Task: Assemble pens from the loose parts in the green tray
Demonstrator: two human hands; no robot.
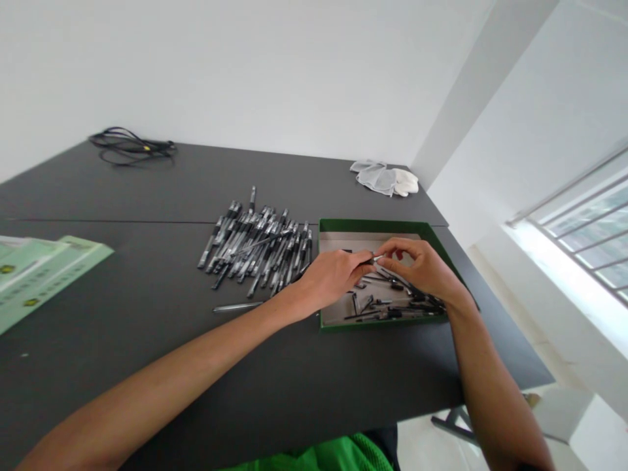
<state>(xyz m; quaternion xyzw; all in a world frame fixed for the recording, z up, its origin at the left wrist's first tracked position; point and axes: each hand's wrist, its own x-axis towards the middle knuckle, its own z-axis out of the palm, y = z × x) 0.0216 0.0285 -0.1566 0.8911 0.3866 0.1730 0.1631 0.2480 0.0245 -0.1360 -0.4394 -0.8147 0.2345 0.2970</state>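
Note:
Above the green-walled box (373, 226), my left hand (336, 275) is closed around a thin dark pen (371, 261), most of it hidden by the fingers. My right hand (415, 265) pinches the pale tip end of that pen, thumb and forefinger together, close to the left fingertips. Beneath both hands, several loose black and clear pen parts (387, 311) lie scattered on the box's pale floor. To the left of the box is a large heap of black-and-clear pens (260, 242). A single pen (238, 307) lies apart, just in front of the heap.
Green printed packets (49, 275) lie at the table's left edge. A coiled black cable (130, 144) sits at the back left. White gloves (385, 178) rest at the back right, near the wall. The dark table (235, 379) has a seam across it; a barred window (593, 235) is at right.

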